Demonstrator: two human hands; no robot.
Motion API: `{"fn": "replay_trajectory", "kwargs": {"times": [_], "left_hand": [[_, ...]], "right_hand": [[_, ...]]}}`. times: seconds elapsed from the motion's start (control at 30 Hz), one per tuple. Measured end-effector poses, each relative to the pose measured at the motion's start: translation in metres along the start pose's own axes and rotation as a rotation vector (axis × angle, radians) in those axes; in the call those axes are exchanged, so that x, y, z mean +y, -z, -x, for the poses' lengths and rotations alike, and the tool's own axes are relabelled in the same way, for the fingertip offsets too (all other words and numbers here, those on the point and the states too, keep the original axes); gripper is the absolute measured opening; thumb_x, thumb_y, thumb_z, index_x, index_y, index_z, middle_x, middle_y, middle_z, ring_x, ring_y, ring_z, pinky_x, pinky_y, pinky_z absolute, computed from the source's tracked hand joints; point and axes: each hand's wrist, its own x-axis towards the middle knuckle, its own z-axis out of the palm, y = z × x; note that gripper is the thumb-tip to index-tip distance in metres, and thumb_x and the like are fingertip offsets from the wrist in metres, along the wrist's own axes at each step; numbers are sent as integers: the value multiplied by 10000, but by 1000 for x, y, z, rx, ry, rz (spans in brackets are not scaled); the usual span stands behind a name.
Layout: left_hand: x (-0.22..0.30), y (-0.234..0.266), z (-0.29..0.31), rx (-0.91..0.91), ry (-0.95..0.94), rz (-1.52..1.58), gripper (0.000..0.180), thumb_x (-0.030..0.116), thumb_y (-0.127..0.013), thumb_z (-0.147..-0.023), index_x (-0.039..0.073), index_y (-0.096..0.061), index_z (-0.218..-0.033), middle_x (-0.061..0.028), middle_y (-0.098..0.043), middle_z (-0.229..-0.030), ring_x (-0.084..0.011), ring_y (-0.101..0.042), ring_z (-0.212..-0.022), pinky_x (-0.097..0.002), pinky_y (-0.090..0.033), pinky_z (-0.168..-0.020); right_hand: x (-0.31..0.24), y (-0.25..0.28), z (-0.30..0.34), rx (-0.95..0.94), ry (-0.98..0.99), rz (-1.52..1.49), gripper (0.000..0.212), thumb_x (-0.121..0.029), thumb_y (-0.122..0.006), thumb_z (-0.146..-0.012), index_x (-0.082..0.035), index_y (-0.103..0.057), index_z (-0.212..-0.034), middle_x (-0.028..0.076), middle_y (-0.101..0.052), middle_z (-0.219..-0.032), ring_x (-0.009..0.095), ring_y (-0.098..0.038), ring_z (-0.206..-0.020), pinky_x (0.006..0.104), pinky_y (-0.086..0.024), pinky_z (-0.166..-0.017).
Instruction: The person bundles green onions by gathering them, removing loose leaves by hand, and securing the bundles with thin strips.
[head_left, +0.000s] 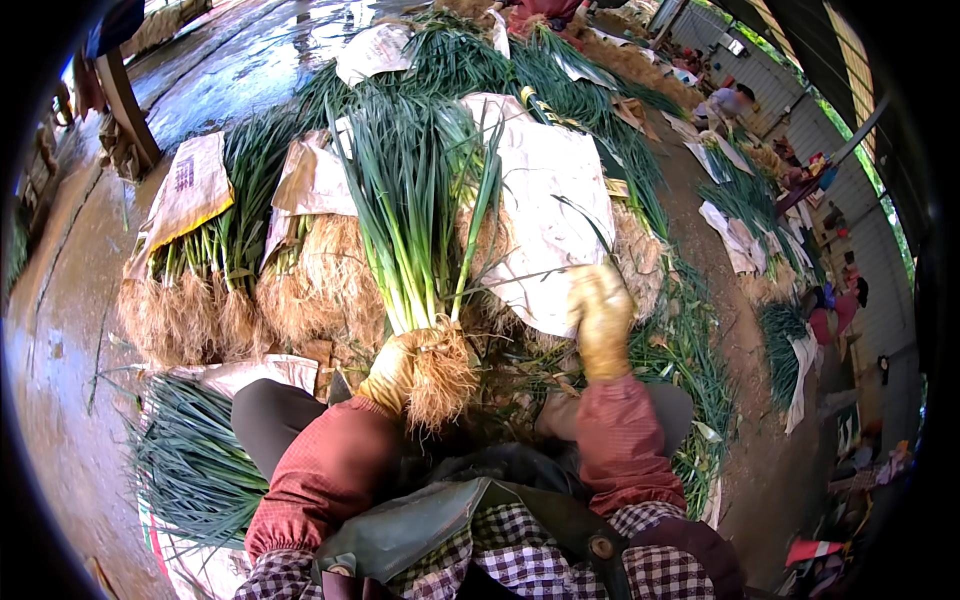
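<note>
My left hand (392, 372), in a yellowish glove, is closed round the root end of a bunch of green onions (408, 230). Their leaves fan out away from me, and the tan roots (442, 380) hang beside the glove. To the right, my gloved right hand (602, 318) is raised and slightly blurred, its fingers closed. A thin onion leaf (525, 275) runs from near the bunch to those fingers, and another bent strand rises above them. The exact grip is smeared by motion.
Beyond my hands lie piles of green onions with matted roots (325, 265), partly covered by white sacks (545, 190). Another pile (195, 450) is at my left knee. Loose leaves (695, 370) litter the ground at right. People and more piles line the far right.
</note>
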Motion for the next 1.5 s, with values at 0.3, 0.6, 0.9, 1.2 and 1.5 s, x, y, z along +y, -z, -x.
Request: {"fn": "replay_trajectory", "kwargs": {"times": [0.3, 0.6, 0.9, 1.2, 1.5], "left_hand": [[-7, -18, -2, 149, -153, -375, 266, -1, -532, -778, -84, -545, -1031, -135, -616, -824, -220, -611, -711, -314, -515, -653], [5, -23, 4, 330, -192, -392, 213, -41, -565, -744, -59, -573, -956, -123, -625, -815, -211, -617, -682, -305, -523, -615], [11, -18, 4, 149, -187, -311, 265, 2, -519, -785, -78, -524, -1038, -134, -603, -856, -218, -596, -755, -303, -501, -699], [4, 28, -11, 241, -123, -211, 192, 58, -510, -799, -53, -536, -953, -153, -592, -812, -263, -601, -723, -366, -521, -699], [5, -7, 4, 103, -83, -128, 222, 64, -522, -811, -23, -540, -1014, -127, -605, -804, -255, -599, -720, -381, -516, -684]], "right_hand": [[46, -62, -28, -375, -199, 701, 341, -354, -531, -824, -77, -583, -1017, 100, -634, -806, 210, -603, -752, 331, -475, -658], [109, -125, -62, -401, -546, 359, 100, -118, -618, -763, -43, -596, -700, 42, -570, -619, 141, -528, -527, 252, -434, -504], [87, -80, -36, -185, -550, -241, 246, -317, -578, -838, -76, -544, -871, -27, -510, -598, 45, -422, -420, 171, -339, -373], [93, -93, 44, -394, 171, 745, 265, -276, -466, -880, -53, -581, -795, 159, -572, -722, 336, -559, -661, 392, -449, -587], [134, -32, 89, -1198, -485, 983, 175, -153, -504, -795, -32, -619, -744, 123, -601, -685, 244, -584, -644, 361, -455, -606]]}}
